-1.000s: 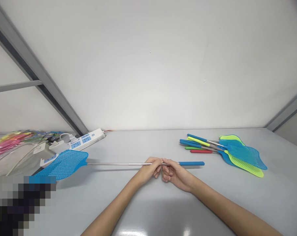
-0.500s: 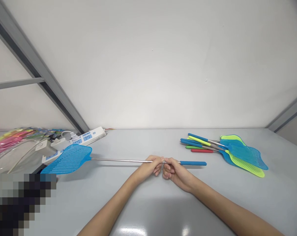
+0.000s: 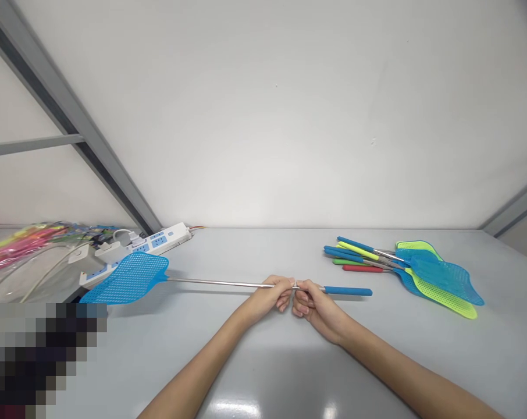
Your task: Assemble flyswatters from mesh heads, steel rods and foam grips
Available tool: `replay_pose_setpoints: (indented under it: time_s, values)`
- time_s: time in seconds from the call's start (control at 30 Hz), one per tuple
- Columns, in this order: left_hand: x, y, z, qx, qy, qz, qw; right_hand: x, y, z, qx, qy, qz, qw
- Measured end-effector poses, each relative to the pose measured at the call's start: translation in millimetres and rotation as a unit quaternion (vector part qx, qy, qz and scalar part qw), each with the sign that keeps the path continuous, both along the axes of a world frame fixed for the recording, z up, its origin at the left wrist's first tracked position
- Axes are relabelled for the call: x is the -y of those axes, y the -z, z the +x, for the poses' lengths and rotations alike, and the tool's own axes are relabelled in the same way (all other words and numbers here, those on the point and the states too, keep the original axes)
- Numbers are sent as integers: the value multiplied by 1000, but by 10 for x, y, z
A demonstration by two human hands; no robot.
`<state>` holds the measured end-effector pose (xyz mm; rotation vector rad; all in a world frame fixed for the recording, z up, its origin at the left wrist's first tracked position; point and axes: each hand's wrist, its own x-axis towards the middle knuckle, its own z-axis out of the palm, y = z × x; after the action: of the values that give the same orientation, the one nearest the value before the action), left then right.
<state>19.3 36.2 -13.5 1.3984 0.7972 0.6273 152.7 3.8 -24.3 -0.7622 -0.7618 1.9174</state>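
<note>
A fly swatter [image 3: 130,279] with a blue mesh head, a long thin metal rod and a blue handle lies across in front of me, head to the left. Near the middle of the table, my left hand [image 3: 274,295] is closed on its rod. Right beside it, my right hand [image 3: 310,299] pinches the same rod just left of the blue handle, its other fingers curled under. The two thumbs nearly meet, and the fingers hide a short stretch of rod between them.
Several blue and yellow-green fly swatters [image 3: 447,279] lie piled at the right, their handles pointing left. White power strips [image 3: 167,238] with plugs stand at the back left, beside colourful plastic-wrapped items [image 3: 23,244]. A pale wall rises behind the grey table [image 3: 267,366].
The whole scene has shifted slightly to the right in view. Both hands keep their hold on the rod, and the gap between them looks slightly wider.
</note>
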Motion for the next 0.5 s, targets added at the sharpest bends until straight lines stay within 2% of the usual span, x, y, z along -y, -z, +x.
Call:
replay_pose_setpoints:
  time_s: [0.2, 0.5]
  values:
    - [-9, 42, -8, 14, 2, -2, 1000, -6, -1, 3, -6, 10, -7, 1000]
    - [5, -7, -28, 11, -2, 10, 1000, -22, -35, 25, 11, 38, -26, 999]
